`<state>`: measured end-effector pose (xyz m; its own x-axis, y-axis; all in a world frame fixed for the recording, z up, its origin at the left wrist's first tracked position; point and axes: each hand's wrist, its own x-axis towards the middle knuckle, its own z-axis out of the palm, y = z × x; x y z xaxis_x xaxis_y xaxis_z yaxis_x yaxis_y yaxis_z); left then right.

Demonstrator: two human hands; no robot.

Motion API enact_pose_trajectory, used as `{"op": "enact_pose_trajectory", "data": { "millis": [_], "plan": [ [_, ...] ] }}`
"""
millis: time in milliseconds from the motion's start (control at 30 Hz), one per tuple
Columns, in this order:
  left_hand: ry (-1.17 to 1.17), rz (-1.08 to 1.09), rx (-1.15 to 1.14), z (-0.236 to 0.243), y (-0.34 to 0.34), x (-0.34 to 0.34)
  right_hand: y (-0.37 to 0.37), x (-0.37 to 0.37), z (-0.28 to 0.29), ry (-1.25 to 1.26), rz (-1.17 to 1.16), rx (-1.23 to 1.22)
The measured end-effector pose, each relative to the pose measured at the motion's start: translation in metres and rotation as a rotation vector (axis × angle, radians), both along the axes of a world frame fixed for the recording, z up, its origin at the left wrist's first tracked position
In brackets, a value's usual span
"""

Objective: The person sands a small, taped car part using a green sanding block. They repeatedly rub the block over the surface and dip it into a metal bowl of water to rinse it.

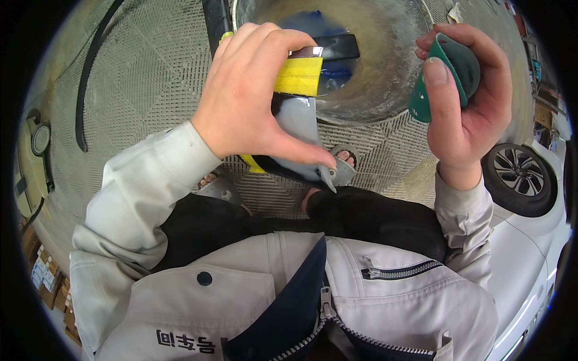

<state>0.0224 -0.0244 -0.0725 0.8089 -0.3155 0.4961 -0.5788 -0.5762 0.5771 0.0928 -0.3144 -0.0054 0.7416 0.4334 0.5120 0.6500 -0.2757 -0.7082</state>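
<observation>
My left hand (pixel 244 96) is wrapped round a glossy grey-and-black trim piece (pixel 298 117), its thumb lying along the lower end. A band of yellow tape (pixel 299 76) crosses the piece. More of it is hidden behind the hand. On the right, my right hand (pixel 463 120) grips a curled green sheet with a dark grey inner face (pixel 421 99), which looks like sandpaper. The sheet is apart from the trim piece. Beyond both hands stands a round basin (pixel 385 111) of cloudy water. A black block-like thing (pixel 340 46) and blue things (pixel 334 78) show in it.
My sandalled feet (pixel 344 171) stand on a patterned grey floor (pixel 156 78). A long black strip (pixel 90 78) lies at the left. To the right is a white car (pixel 524 259) with a dark wheel (pixel 521 177). Boxes (pixel 48 271) line the lower left.
</observation>
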Motion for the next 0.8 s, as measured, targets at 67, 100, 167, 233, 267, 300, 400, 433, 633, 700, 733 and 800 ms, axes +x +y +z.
{"op": "enact_pose_trajectory", "data": {
  "millis": [67,100,167,233,267,300,400,433,633,700,733,800],
  "plan": [
    [0.01,-0.005,0.003,0.0,0.0,-0.001,0.002,0.004,0.002,-0.025,0.05,-0.127],
    [0.017,-0.005,-0.003,0.0,0.001,-0.002,0.005,0.006,0.005,-0.038,0.074,-0.19],
    [0.038,0.002,-0.011,-0.001,0.002,-0.002,0.011,0.012,0.011,-0.186,0.284,-0.32],
    [0.076,0.01,-0.004,-0.001,0.002,-0.003,0.019,0.015,0.016,-0.231,0.38,-0.412],
    [0.079,0.01,-0.021,-0.001,0.002,-0.003,0.023,0.016,0.018,-0.253,0.421,-0.434],
    [0.082,0.008,-0.022,-0.001,0.002,-0.003,0.027,0.015,0.019,-0.269,0.461,-0.496],
    [0.096,0.015,-0.038,0.0,0.001,-0.003,0.04,0.007,0.018,-0.284,0.459,-0.602],
    [0.098,0.023,-0.039,0.0,0.0,-0.002,0.044,0.003,0.017,-0.288,0.464,-0.638],
    [0.145,0.028,0.001,0.005,-0.002,-0.001,0.051,-0.008,0.027,-0.311,0.407,-0.865],
    [0.11,0.007,-0.001,0.007,-0.001,-0.001,0.048,-0.009,0.031,-0.295,0.411,-0.913],
    [0.086,0.0,0.009,0.007,0.0,0.0,0.046,-0.009,0.033,-0.284,0.403,-0.901],
    [0.11,0.003,0.024,0.009,0.0,0.0,0.042,-0.008,0.034,-0.27,0.411,-0.911]
  ]
}}
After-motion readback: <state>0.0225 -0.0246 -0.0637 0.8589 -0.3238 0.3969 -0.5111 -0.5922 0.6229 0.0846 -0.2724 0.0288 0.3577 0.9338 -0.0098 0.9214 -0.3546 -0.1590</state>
